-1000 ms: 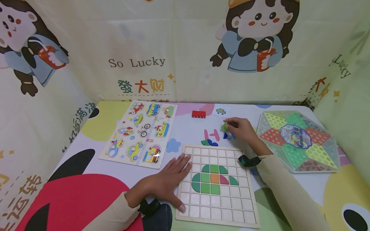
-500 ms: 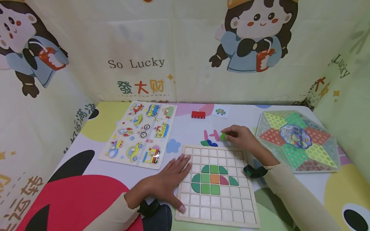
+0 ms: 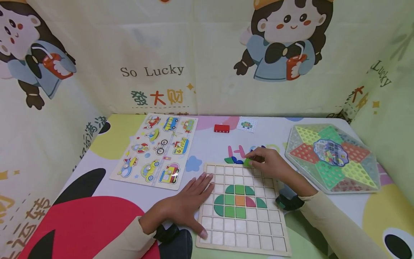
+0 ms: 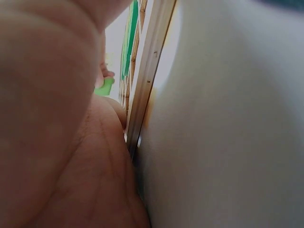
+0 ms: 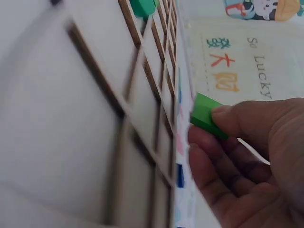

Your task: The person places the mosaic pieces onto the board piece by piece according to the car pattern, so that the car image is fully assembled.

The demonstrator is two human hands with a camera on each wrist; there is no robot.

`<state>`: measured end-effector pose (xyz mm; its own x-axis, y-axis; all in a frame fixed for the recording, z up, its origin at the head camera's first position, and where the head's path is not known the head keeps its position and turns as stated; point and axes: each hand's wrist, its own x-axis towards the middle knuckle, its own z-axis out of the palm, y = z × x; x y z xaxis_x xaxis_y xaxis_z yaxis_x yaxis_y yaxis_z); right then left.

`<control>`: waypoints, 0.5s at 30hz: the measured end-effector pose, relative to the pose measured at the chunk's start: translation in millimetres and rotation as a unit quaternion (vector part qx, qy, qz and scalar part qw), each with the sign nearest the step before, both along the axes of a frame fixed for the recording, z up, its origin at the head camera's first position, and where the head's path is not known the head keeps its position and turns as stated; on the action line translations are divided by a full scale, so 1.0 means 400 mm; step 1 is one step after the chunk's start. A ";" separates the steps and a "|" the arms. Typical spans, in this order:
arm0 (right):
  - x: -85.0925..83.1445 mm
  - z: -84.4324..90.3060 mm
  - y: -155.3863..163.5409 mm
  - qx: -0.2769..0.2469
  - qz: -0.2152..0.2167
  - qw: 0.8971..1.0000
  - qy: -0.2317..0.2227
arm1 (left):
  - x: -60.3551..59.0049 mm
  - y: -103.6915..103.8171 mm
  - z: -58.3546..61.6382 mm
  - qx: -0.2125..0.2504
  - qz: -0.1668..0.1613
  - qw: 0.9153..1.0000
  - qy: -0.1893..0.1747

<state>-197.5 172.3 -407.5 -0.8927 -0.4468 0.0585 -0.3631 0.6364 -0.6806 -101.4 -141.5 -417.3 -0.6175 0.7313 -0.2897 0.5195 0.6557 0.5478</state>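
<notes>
A person's left hand [image 3: 185, 203] lies with fingers spread and thumb stretched out across the left edge of a wooden grid board [image 3: 262, 248]. The right hand [image 3: 268, 162], reaching in over the right part of the grid board's far edge, pinches a light green block [image 5: 206, 113] between thumb and fingers; the block is at that far edge, and whether it touches the wood cannot be told.

In the cells around the middle of the grid board sit four light green squares [image 3: 229, 211], five dark green rounded pieces [image 3: 261, 203], one orange square [image 3: 240, 200] and one red rounded piece [image 3: 250, 201]. Just beyond the grid board's far edge, loose green pieces [image 3: 229, 160] and blue pieces [image 3: 239, 162] lie on the surface [image 3: 207, 144].

Farther beyond the grid board are a red block [image 3: 221, 128] and a small card [image 3: 247, 125] printed with a coloured figure on a grid. To the grid board's left, toward its far side, lies a vehicle puzzle [image 3: 147, 146]; to its right, also toward the far side, is a hexagonal box [image 3: 333, 158] with coloured, dotted sections. A black band [image 3: 290, 202] circles the right wrist, near the grid board's right edge.
</notes>
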 end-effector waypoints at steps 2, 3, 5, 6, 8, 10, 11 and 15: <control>0.014 0.000 0.003 -0.008 0.016 1.000 0.003 | 0.001 -0.001 0.000 0.001 0.000 1.000 -0.002; 0.021 0.000 0.004 -0.012 0.024 1.000 0.004 | 0.001 -0.001 0.000 0.001 0.000 1.000 -0.003; 0.037 -0.001 0.008 -0.020 0.041 0.999 0.006 | 0.001 -0.001 0.001 0.002 0.000 1.000 -0.003; 0.045 -0.001 0.010 -0.024 0.051 0.998 0.006 | 0.001 -0.001 0.001 0.002 0.000 1.000 -0.003; 0.060 0.000 0.017 -0.035 0.065 0.997 0.003 | 0.000 0.000 0.001 0.003 -0.002 1.000 -0.002; 0.073 0.002 0.026 -0.042 0.076 0.996 -0.003 | 0.000 0.001 0.002 0.004 -0.004 1.000 -0.001; 0.079 0.002 0.030 -0.044 0.080 0.996 -0.007 | 0.000 0.001 0.002 0.003 -0.004 1.000 0.000; 0.091 0.004 0.040 -0.039 0.081 0.996 -0.014 | 0.000 0.000 0.002 0.000 -0.003 1.000 0.003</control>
<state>-161.1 188.4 -405.8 -0.8110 -0.5802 0.0748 -0.4373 0.5163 -0.7364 -101.4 -141.4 -416.7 -0.6150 0.7350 -0.2855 0.5264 0.6522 0.5454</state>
